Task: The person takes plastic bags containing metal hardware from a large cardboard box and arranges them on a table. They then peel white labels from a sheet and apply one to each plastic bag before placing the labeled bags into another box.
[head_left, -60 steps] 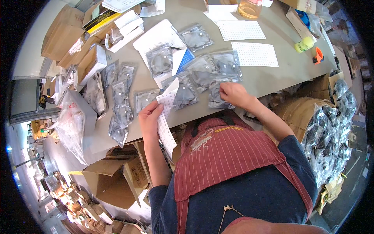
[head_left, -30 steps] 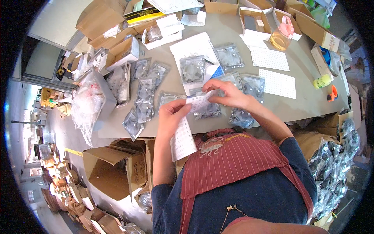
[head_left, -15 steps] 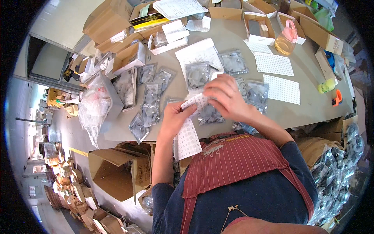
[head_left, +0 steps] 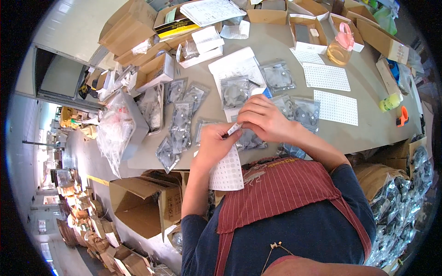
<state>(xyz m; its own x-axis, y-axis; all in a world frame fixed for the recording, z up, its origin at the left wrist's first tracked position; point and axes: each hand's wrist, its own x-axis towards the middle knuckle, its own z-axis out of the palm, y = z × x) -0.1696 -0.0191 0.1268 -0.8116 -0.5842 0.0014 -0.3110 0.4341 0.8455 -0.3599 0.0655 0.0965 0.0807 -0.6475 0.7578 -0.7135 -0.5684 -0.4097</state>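
Note:
A white sticker sheet [head_left: 228,172] with rows of small round labels hangs from my left hand [head_left: 216,143], which is closed on it with the thumb on top. Its upper end is curled over between my hands. My right hand [head_left: 267,120] is closed, its fingertips pinching at that curled end; whether a single sticker is between them is hidden. Just beyond my hands, a clear bag with dark parts [head_left: 235,92] lies on white papers [head_left: 237,63]. Another such bag [head_left: 252,140] is partly under my right hand.
Several more filled bags [head_left: 180,124] lie to the left and right. Label sheets [head_left: 336,106] and a pink-lidded bottle [head_left: 340,48] are at the right. Open cardboard boxes [head_left: 307,34] line the far edge. A grey bin with plastic [head_left: 117,122] stands left, a large carton [head_left: 145,207] below the table.
My right hand has come down and closed in on my left hand. The sheet's upper end, flat and visible before, is now curled and mostly covered by my fingers.

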